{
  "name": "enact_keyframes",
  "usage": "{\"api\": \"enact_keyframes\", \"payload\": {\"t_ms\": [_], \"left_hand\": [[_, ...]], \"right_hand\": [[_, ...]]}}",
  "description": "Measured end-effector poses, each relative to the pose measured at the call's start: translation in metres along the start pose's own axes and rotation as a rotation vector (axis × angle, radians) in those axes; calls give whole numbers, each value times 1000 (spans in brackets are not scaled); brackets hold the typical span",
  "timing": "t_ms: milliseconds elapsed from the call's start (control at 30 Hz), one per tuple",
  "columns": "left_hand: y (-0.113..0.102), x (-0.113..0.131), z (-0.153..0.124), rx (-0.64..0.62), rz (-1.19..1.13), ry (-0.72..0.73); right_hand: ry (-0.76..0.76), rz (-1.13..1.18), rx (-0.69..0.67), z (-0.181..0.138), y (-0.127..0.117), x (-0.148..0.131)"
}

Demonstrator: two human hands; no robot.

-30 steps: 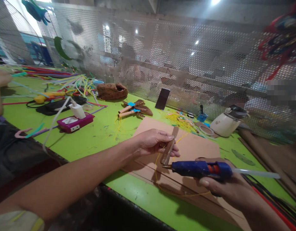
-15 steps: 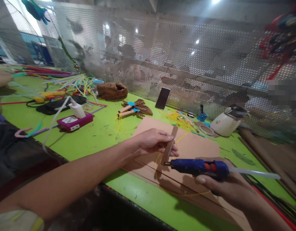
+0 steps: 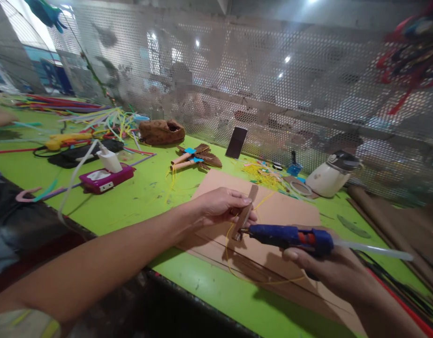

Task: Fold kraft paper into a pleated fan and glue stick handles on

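Note:
My left hand [image 3: 221,206] pinches a narrow brown cardboard strip [image 3: 246,213], held slanted over a sheet of brown cardboard [image 3: 272,216] on the green table. A thin yellow string [image 3: 233,270] loops down from the strip across the cardboard. My right hand [image 3: 325,270] grips a blue glue gun [image 3: 290,236] with a clear glue stick [image 3: 374,250] poking out of its back. The gun's nozzle touches the lower end of the strip.
The green table [image 3: 146,192] also bears a pink box with a white charger [image 3: 105,174], a brown feathered craft piece [image 3: 198,158], a brown pouch [image 3: 160,131], a dark phone [image 3: 236,142] leaning on the perforated metal screen, a white jug [image 3: 329,176] and coloured strips [image 3: 96,117]. Brown rolls [image 3: 388,225] lie at right.
My right hand has moved the glue gun up and left until its nozzle meets the strip's lower end. My left hand has kept the strip nearly still.

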State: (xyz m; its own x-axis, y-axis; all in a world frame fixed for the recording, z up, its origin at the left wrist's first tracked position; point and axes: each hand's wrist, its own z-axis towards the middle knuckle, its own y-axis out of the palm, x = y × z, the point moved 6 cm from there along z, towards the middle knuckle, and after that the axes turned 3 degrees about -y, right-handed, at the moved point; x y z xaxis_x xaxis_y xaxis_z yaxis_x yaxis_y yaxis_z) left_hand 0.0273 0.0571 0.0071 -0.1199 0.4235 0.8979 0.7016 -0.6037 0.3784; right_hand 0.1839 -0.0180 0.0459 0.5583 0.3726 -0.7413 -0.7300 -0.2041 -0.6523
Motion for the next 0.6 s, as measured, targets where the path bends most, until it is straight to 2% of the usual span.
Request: {"api": "enact_keyframes", "payload": {"t_ms": [167,300,400,500,600], "left_hand": [[2,1,0,-34,-30,-3],[2,2,-2,-5,-55,-2],[0,2,0,-8,-28,3],[-2,0,1,-23,12,4],[-2,-1,1,-8,29,10]], "right_hand": [[-29,-88,-61,0,7,-4],[-29,-20,-92,-3,5,-3],[-16,27,-20,-6,-3,1],[-11,-64,75,-6,-8,1],[-43,-181,8,-2,-1,-7]]}}
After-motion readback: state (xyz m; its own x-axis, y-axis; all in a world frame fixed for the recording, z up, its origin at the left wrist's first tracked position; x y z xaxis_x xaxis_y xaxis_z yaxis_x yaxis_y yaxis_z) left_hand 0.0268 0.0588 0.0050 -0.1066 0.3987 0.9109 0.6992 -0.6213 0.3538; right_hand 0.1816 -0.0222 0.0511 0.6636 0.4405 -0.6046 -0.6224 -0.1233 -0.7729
